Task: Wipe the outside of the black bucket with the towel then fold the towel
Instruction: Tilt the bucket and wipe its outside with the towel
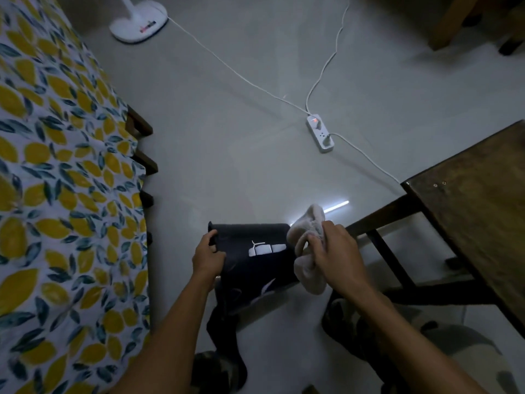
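gripped by left hand (pixel 208 258), black bucket (pixel 255 263); right hand (pixel 333 251) presses towel (pixel 308 240).

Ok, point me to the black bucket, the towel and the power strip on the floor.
black bucket (pixel 255 263): head view, on its dark side wall below the white print.
towel (pixel 308 273): head view, on the bunched cloth hanging under the right hand.
power strip (pixel 320 133): head view, on its white top face.

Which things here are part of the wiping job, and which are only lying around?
Job: black bucket, towel, left hand, right hand.

Lying about: power strip, fan base, wooden table, lemon-print cloth.
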Demonstrator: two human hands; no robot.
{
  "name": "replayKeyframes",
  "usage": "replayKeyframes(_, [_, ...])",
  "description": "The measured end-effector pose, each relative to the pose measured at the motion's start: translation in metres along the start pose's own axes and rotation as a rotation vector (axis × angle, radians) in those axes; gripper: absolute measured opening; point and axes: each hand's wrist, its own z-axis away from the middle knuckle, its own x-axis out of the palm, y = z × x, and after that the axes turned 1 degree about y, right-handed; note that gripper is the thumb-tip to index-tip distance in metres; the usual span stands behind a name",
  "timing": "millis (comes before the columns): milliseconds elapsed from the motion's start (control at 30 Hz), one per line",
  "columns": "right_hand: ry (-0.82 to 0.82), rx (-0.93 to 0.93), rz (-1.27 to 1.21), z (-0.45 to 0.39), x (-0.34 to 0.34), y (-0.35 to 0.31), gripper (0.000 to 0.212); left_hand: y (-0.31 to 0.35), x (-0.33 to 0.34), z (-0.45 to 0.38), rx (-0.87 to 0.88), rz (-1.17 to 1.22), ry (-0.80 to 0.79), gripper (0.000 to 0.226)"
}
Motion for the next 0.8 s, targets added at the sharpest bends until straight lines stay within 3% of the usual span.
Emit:
replayKeyframes(100, [-0.029,-0.006,0.027,0.003,0.007,0.000,0.009,-0.009,-0.001,-0.009,-0.056,0.121,-0.010,0.074])
replayKeyframes(200, [-0.036,-0.023,0.056,-0.001,0.017,0.002,0.022,-0.022,-0.007,-0.023,-0.040,0.100,-0.027,0.073])
replayKeyframes(267, [-0.024,-0.038,0.080,-0.002,0.021,0.001,0.020,-0.027,-0.012,-0.026,0.005,0.038,-0.065,0.075])
replayKeyframes(433, [-0.009,-0.071,0.131,-0.003,0.029,-0.008,0.012,-0.037,-0.014,-0.021,0.165,-0.265,-0.228,0.117])
replayKeyframes(567, [-0.013,-0.127,0.186,-0.006,0.046,-0.013,0.015,-0.043,-0.004,-0.025,0.328,-0.837,-0.159,0.153])
replayKeyframes(800, [-0.174,-0.204,0.161,-0.023,0.119,-0.015,0.017,-0.039,-0.008,-0.050,0.496,-1.097,-0.142,0.164])
